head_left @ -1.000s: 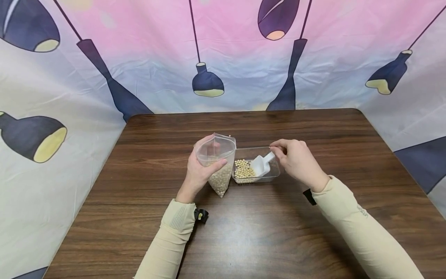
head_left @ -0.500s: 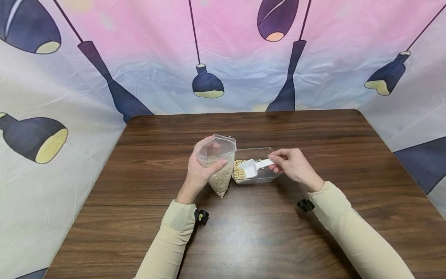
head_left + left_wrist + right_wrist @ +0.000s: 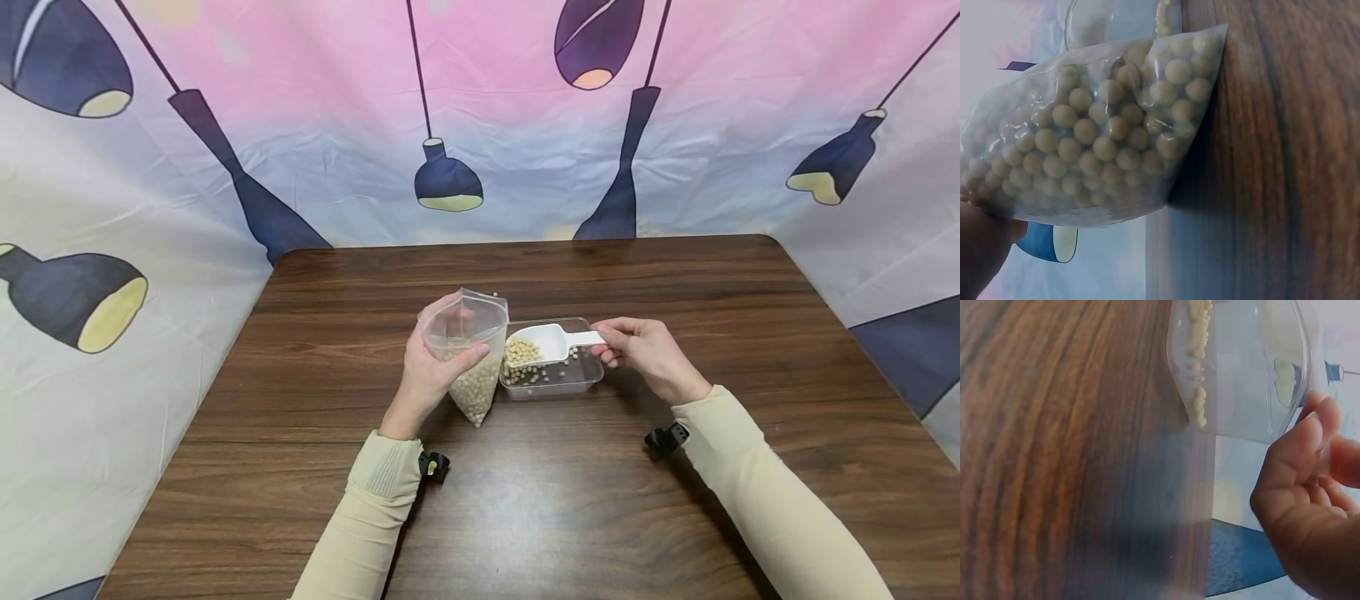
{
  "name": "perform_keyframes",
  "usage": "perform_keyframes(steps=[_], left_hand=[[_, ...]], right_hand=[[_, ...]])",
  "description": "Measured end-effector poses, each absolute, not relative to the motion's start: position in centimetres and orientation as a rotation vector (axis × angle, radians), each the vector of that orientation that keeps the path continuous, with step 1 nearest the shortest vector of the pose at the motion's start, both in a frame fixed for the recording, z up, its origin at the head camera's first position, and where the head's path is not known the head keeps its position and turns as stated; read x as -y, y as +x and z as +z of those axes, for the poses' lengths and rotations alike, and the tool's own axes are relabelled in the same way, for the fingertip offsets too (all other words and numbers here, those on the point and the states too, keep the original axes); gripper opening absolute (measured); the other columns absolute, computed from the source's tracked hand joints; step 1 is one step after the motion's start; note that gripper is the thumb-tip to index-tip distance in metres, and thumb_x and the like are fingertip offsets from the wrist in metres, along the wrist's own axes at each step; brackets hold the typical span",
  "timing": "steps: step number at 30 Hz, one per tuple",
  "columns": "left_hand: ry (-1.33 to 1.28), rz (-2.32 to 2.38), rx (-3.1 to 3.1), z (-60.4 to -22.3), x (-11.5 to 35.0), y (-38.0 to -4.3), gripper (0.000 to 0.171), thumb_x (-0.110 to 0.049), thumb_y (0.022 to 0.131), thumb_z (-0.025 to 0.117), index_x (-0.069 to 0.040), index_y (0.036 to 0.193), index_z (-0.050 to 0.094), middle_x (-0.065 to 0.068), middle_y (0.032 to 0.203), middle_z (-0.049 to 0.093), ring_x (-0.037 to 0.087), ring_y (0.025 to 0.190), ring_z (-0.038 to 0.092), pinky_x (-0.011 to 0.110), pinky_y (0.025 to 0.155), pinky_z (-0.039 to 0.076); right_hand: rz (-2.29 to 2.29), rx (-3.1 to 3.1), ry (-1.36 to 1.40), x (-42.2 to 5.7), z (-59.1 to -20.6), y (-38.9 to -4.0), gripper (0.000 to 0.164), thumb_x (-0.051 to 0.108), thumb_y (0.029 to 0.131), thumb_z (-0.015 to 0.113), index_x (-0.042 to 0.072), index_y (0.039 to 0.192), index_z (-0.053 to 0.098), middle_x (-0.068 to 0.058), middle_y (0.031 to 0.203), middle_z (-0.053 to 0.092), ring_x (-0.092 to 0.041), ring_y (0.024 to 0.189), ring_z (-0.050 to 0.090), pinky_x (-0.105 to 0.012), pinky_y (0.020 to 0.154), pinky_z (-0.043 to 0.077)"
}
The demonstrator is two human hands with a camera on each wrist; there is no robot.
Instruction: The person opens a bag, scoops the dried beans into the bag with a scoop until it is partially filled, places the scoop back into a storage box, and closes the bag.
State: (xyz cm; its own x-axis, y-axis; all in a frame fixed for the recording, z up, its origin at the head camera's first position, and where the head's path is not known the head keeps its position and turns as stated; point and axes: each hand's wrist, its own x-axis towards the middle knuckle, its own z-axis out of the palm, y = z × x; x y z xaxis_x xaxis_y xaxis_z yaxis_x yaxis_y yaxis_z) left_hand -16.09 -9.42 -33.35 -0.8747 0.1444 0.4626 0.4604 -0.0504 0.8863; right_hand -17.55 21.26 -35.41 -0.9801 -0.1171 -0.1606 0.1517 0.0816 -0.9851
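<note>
My left hand (image 3: 433,367) grips a clear zip bag (image 3: 480,375) with its mouth spread wide. Pale round beans fill the bag's lower part, and the left wrist view shows them close through the plastic. Between finger and thumb my right hand (image 3: 645,354) pinches the handle of a white scoop (image 3: 551,342). The scoop carries a heap of beans (image 3: 522,352) and lies level over a clear plastic box (image 3: 577,387), its mouth toward the bag. More beans (image 3: 1199,337) lie along the box's bottom in the right wrist view.
Both arms reach over a dark wooden table (image 3: 525,517). A single bean (image 3: 495,294) lies on the wood behind the bag. Beyond the far table edge hangs a cloth backdrop (image 3: 525,183) printed with lamps.
The scoop has tipped from steep to level, pushed left into the beans, and now comes up loaded. My left hand and the bag have stayed in place.
</note>
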Motion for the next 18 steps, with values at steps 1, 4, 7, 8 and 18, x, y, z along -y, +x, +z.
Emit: perform_keyframes(steps=[1, 4, 7, 8, 18], left_hand=[[-0.657, -2.019, 1.991, -33.4, 9.4, -16.1, 0.069, 0.009, 0.075, 0.074, 0.003, 0.137, 0.046, 0.029, 0.116, 0.057, 0.039, 0.109, 0.055, 0.032, 0.09, 0.049], [-0.658, -2.018, 1.983, -33.5, 9.4, -16.2, 0.07, 0.01, 0.074, 0.075, 0.003, 0.137, 0.046, 0.029, 0.115, 0.058, 0.038, 0.108, 0.055, 0.037, 0.09, 0.049], [-0.655, -2.014, 1.991, -32.8, 9.2, -15.7, 0.069, 0.011, 0.074, 0.074, 0.007, 0.136, 0.044, 0.033, 0.115, 0.056, 0.043, 0.108, 0.054, 0.039, 0.091, 0.049], [-0.652, -2.014, 1.994, -32.8, 9.2, -15.7, 0.068, 0.01, 0.074, 0.074, 0.007, 0.136, 0.044, 0.033, 0.115, 0.056, 0.043, 0.108, 0.054, 0.036, 0.091, 0.049], [-0.66, -1.989, 1.997, -32.7, 9.1, -15.8, 0.068, 0.011, 0.074, 0.074, 0.009, 0.135, 0.045, 0.034, 0.114, 0.056, 0.045, 0.107, 0.053, 0.027, 0.087, 0.049]], right_hand=[[-2.026, -2.125, 0.031, -21.4, -35.4, -17.5, 0.039, 0.013, 0.099, 0.056, -0.014, 0.127, 0.051, -0.002, 0.079, 0.068, -0.006, 0.068, 0.059, -0.02, 0.063, 0.051], [-2.094, -2.067, 0.019, -21.8, -35.1, -17.4, 0.046, 0.016, 0.099, 0.058, -0.016, 0.129, 0.047, -0.002, 0.079, 0.068, -0.007, 0.069, 0.058, -0.019, 0.063, 0.05], [-2.173, -2.023, 0.013, -22.0, -34.4, -17.4, 0.047, 0.018, 0.097, 0.06, -0.015, 0.128, 0.048, -0.002, 0.078, 0.068, -0.007, 0.069, 0.059, -0.019, 0.063, 0.05], [-2.214, -2.0, 0.015, -22.1, -34.0, -17.3, 0.046, 0.017, 0.097, 0.061, -0.015, 0.127, 0.049, -0.002, 0.078, 0.069, -0.007, 0.068, 0.059, -0.019, 0.063, 0.05], [-2.595, -1.853, -0.115, -22.2, -30.1, -16.4, 0.02, 0.014, 0.093, 0.066, 0.0, 0.107, 0.068, -0.007, 0.075, 0.071, -0.009, 0.064, 0.063, -0.021, 0.06, 0.053]])
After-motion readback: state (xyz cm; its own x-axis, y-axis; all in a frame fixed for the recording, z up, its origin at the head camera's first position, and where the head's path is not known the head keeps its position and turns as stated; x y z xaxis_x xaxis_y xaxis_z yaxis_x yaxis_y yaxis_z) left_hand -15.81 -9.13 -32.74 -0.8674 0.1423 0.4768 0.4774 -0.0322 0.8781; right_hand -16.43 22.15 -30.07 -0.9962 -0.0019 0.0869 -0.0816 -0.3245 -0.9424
